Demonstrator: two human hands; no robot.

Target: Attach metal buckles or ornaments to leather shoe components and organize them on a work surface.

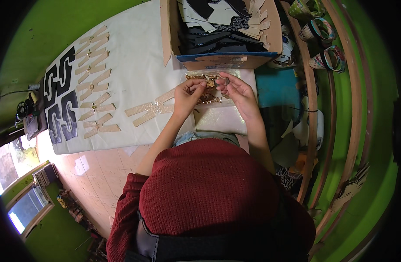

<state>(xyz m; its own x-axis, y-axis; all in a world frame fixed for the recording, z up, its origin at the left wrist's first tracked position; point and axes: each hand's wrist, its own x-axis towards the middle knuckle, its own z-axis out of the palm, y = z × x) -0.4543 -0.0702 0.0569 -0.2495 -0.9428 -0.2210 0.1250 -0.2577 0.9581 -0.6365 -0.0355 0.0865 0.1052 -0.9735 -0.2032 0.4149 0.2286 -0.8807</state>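
Note:
Over a clear plastic bag of gold metal ornaments (214, 100), both hands are raised close together. My left hand (188, 95) has thumb and forefinger pinched at a small gold ornament (211, 84). Just to the right, the curled fingers of my right hand (240, 94) close on something small and dark that I cannot make out. Beside my left hand lies a beige, studded, H-shaped strap piece (149, 110) on the white tabletop (135, 56). Farther left, several similar beige strap pieces (92, 80) with gold ornaments stand in a column.
Black shoe-shaped cutouts (69, 114) lie at the table's left edge. An open cardboard box (222, 62) of dark and pale cut pieces stands beyond my hands. Wooden rails (311, 100) with patterned woven sandal uppers (325, 60) run along the right. A shiny pale sheet (215, 120) lies nearest me.

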